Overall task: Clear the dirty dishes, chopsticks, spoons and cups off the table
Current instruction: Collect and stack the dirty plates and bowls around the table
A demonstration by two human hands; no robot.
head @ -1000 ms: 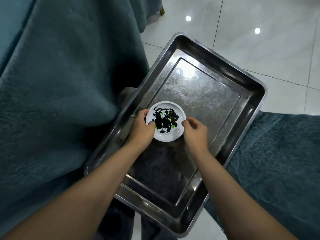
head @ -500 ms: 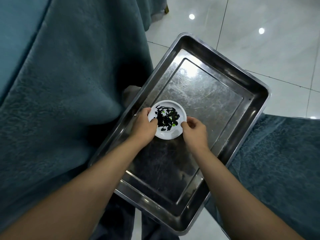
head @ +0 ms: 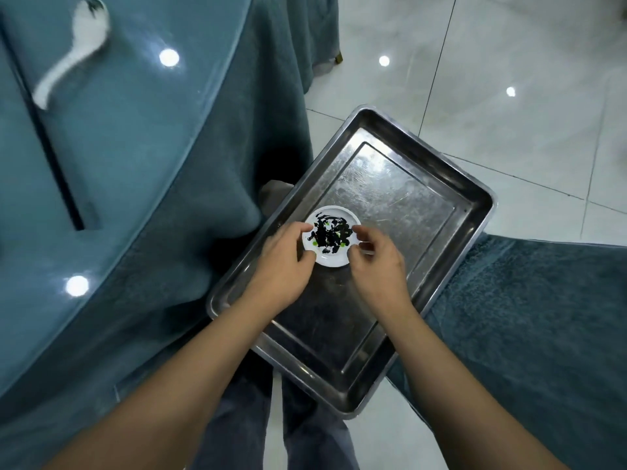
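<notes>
A person's left hand (head: 281, 266) and right hand (head: 376, 262) close from either side on a small white dish (head: 330, 257) at the centre of the frame, fingers and thumbs curled around its rim, the two hands just apart with the dish between them. The dish, smeared with dark sauce and flecks of green, sits low over the left part of a scratched steel tray (head: 475, 212); whether it rests on the tray floor or is held just clear of it cannot be told. The tray lies diagonally from the lower middle toward the upper right of the frame. To the left stands a table (head: 142, 137) draped in teal cloth with a glossy top that reflects round lights. In the upper left corner a white spoon (head: 73, 49), blurred, lies on the table, beside a long dark strip (head: 51, 147) too indistinct to identify. More teal fabric (head: 529, 317) fills the lower right, touching the tray's right edge. Pale floor tiles (head: 509, 45) spread across the upper right, and the person's jeans (head: 244, 422) show at the bottom between the forearms.
</notes>
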